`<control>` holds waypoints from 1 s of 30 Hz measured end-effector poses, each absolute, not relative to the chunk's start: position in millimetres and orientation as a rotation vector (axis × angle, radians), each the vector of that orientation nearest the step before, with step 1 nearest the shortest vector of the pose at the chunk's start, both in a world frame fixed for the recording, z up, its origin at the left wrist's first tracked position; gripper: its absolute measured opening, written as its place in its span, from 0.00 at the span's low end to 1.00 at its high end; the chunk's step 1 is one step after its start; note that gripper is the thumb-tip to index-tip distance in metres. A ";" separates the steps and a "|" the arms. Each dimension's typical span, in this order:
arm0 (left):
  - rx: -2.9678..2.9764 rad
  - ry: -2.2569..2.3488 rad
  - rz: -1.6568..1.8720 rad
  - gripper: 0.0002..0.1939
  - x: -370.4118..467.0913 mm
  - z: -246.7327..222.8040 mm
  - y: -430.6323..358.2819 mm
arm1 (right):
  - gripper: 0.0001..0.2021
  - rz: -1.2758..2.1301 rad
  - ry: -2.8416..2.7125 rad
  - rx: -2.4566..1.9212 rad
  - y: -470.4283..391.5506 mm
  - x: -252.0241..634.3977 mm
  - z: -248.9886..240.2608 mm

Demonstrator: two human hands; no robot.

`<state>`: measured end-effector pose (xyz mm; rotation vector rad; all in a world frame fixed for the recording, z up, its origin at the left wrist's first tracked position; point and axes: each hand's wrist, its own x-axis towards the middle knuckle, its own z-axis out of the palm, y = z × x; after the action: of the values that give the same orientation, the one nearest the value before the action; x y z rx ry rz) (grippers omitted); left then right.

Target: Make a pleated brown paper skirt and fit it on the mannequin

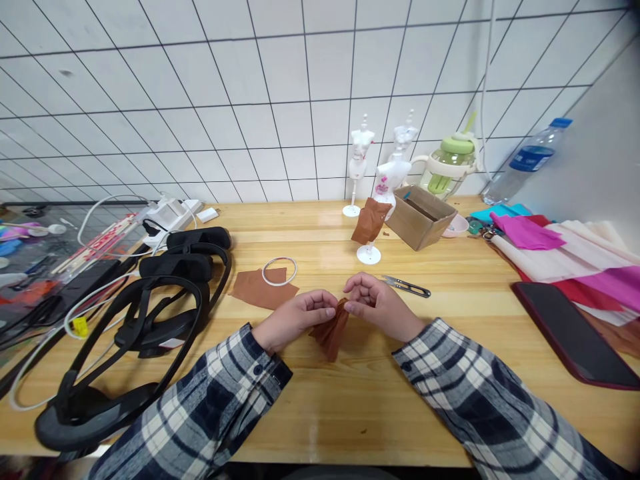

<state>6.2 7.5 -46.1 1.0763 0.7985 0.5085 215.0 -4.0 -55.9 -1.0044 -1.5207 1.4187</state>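
Note:
A small piece of brown fabric (332, 337), gathered at its top edge, hangs between my two hands just over the wooden table. My left hand (305, 317) pinches the gathered edge from the left. From the right, my right hand (377, 305) pinches the same edge with thumb and forefinger. Whether a needle or thread is between the fingertips is too small to tell. Beyond my left hand lies a flat brown cloth piece (253, 288) with a pale ring (280, 284) on it. Thread snips (407, 287) lie just past my right hand.
Small white dress forms (359, 150) stand at the back, the front one (393, 175) with brown cloth (371, 220) on it. Right of them are a cardboard box (425, 233), a green-lidded jug (450, 163), fabric scraps (570, 247) and a phone (570, 330). A black headset (125, 353) lies left.

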 end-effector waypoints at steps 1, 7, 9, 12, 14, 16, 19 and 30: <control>1.063 0.807 0.527 0.15 5.8 -46.0 8.2 | 0.16 1.430 -1.517 -1.004 -4.1 214.9 -55.8; 0.931 0.778 0.585 0.14 4.1 -39.1 7.9 | 0.18 1.541 -1.464 -0.965 -6.0 214.2 -56.0; 0.965 0.724 0.571 0.18 3.4 -37.0 6.2 | 0.19 1.539 -1.448 -0.960 -6.4 214.2 -55.6; 1.087 0.654 0.509 0.30 3.7 -36.5 3.8 | 0.20 1.505 -1.444 -0.979 -6.7 214.2 -53.8; 1.142 0.687 0.482 0.35 5.2 -37.3 2.8 | 0.20 1.497 -1.444 -0.986 -6.8 214.0 -52.5; 1.166 0.750 0.505 0.32 7.3 -38.1 2.3 | 0.20 1.502 -1.447 -0.985 -7.1 213.6 -51.6; 1.164 0.804 0.609 0.23 9.1 -39.0 2.5 | 0.20 1.502 -1.438 -0.972 -7.6 213.2 -51.1; 1.140 0.860 0.820 0.17 11.5 -35.3 3.1 | 0.18 1.356 -1.580 -1.073 -11.6 207.4 -50.2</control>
<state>11.5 3.1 -35.3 1.1400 0.8599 0.8205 207.4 -11.6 -50.2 -1.0728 -1.5804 1.3558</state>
